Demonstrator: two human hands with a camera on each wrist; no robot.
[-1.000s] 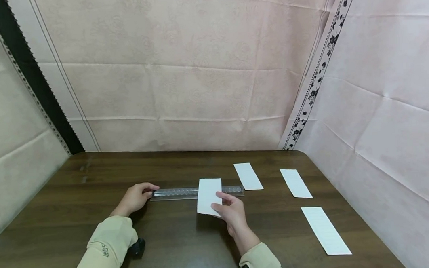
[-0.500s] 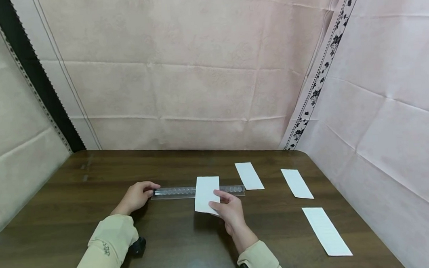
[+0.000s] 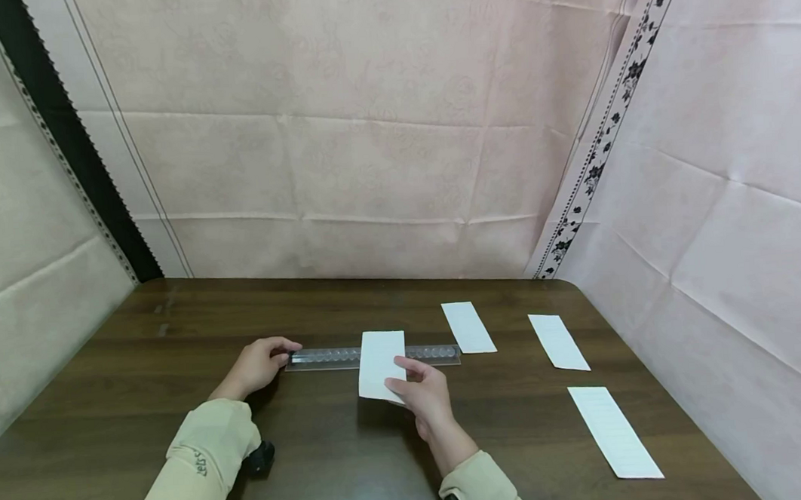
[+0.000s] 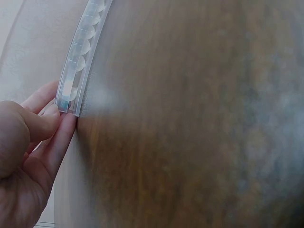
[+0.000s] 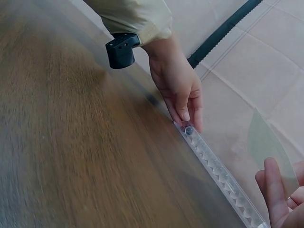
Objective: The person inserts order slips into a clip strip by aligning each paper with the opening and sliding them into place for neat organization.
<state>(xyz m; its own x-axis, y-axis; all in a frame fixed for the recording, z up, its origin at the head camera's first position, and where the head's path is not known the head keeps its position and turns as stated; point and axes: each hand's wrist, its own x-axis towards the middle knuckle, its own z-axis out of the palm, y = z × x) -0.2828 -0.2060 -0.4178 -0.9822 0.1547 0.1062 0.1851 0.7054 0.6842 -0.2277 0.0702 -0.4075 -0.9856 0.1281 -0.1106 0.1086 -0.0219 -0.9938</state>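
Note:
A long clear plastic strip (image 3: 433,352) with a row of round shapes along it lies crosswise on the table. My left hand (image 3: 260,367) pinches its left end between thumb and fingers, and the left wrist view shows the thumb (image 4: 45,121) pressed against that end. In my right hand (image 3: 428,396) is a white paper card (image 3: 381,364), pinched at its lower right edge and raised over the strip, hiding part of the strip's middle. From the right wrist view the card (image 5: 268,147) stands tilted, slightly bowed, beside the strip (image 5: 216,171).
Three more white cards lie at the right: one card (image 3: 469,327) just past the strip's right end, another card (image 3: 559,342) farther right, and a longer card (image 3: 615,431) nearer the front. Pale cloth (image 3: 342,170) hangs behind the brown wooden table (image 3: 145,444) and at both sides.
My right hand has moved slightly left with the card. My left hand keeps its pinch on the strip's end, and the other cards lie as before.

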